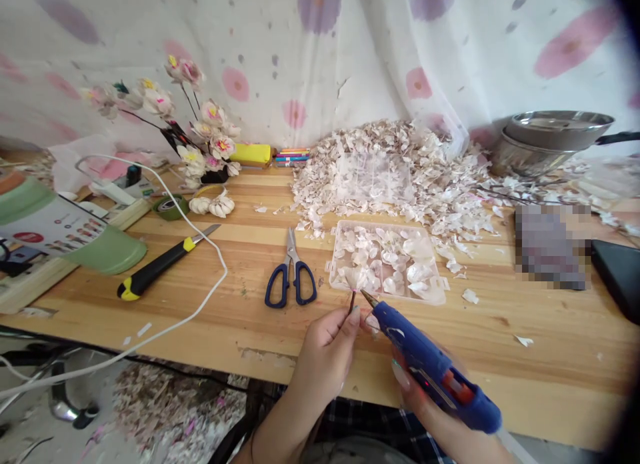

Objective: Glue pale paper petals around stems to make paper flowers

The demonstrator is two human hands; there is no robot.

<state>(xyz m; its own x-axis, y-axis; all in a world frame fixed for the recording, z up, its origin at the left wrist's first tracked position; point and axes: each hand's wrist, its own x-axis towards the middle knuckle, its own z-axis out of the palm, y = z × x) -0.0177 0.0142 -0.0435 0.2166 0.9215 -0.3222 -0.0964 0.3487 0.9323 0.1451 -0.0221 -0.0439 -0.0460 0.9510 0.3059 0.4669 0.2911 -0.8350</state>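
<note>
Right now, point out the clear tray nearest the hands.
The front tray, holding loose petals, just beyond the left hand; the other tray sits farther back, amid the heap of pale flakes.

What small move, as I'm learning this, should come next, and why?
Probably ease the nozzle of the glue gun to the stem's top, since the right hand aims it there while the left hand pinches the stem below a pale petal.

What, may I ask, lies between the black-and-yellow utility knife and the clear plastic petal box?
The head view shows a white cable and blue-handled metal scissors there.
</note>
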